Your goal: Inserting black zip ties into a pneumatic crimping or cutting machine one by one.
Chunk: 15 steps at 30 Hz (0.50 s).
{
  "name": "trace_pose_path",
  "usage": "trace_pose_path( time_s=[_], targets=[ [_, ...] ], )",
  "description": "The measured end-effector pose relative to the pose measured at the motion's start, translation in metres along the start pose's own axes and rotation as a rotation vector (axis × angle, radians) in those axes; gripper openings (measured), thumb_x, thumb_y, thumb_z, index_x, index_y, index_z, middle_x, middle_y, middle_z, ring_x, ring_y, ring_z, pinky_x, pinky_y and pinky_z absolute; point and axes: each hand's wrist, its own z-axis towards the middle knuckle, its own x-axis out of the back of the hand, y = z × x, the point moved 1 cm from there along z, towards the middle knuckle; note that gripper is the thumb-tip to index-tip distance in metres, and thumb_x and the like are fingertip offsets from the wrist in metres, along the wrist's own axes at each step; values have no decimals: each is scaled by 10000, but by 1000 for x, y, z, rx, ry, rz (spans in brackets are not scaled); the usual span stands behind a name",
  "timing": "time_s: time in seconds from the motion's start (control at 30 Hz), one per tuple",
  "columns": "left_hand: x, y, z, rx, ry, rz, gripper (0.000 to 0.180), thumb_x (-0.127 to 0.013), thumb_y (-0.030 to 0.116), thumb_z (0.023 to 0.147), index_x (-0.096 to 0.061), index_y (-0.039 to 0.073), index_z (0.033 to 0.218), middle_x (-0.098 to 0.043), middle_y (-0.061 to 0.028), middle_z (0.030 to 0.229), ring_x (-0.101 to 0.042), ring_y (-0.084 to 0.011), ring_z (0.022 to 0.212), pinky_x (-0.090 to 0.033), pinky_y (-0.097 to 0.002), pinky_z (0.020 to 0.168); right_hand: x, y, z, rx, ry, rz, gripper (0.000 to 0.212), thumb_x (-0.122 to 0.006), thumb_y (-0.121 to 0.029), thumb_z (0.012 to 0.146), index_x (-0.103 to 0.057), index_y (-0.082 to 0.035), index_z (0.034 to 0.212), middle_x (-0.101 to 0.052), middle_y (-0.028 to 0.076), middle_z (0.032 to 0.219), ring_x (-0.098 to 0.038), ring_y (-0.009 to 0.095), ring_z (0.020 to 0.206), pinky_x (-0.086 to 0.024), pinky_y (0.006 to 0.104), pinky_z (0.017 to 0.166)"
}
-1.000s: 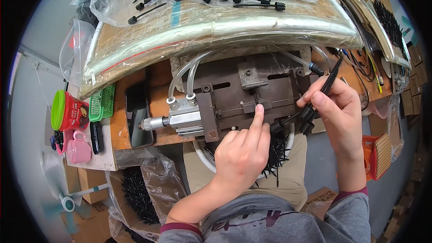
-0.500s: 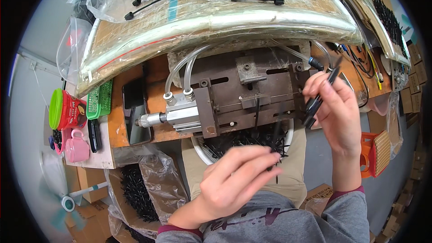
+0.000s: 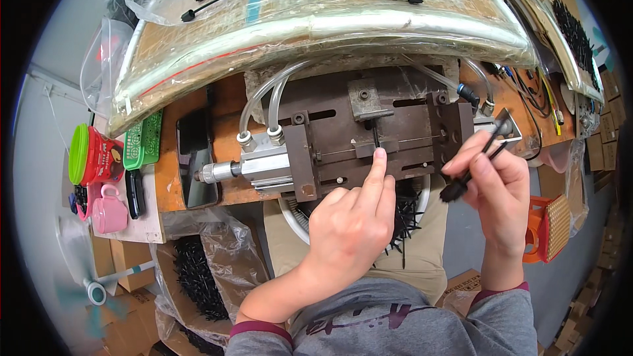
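My left hand (image 3: 353, 227) reaches over the brown metal fixture (image 3: 336, 133), index finger stretched out and the other fingers bent. Its fingertip presses on the near end of a thin black stem (image 3: 376, 133), which lies in the small block at the fixture's middle. To the right, my right hand (image 3: 496, 191) is closed on black plastic stems (image 3: 455, 189), their thick heads toward the fixture. Below the fixture, a white-rimmed bowl (image 3: 294, 223) on my lap holds many loose black stems (image 3: 407, 217), partly hidden by my left hand.
A silver air cylinder (image 3: 266, 169) with clear tubes sits at the fixture's left, beside a dark phone (image 3: 198, 158). Behind, a plastic-covered board (image 3: 316, 29) carries a heap of headed black stems. A green basket (image 3: 144, 142), a pink cup (image 3: 110, 214) and an orange stool (image 3: 547, 227) stand around.
My left hand has moved up and forward from above the bowl to the fixture, its index finger now on the stem there. My right hand keeps its stems and has turned slightly.
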Motion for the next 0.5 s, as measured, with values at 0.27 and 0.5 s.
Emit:
trace_pose_path(
  time_s=[0.27,0.5],
  targets=[
    [23,5,-4,-87,151,-655,381,-857,20,702,-724,-24,1056,-728,-169,1050,-717,-237,808,-588,-327,680,-16,7,-3,-314,-208,69,88,-702,-54,944,-711,31,927,-632,3,656,-513,13,478,-347,175,416],
    [23,0,-6,33,108,-333,311,-816,-1,702,-718,-14,997,-696,-162,1167,-698,-250,821,-579,-339,742,-4,6,5,-202,-100,102,98,-652,7,945,-684,66,1017,-708,106,820,-626,93,567,-494,206,502]
  ],
)
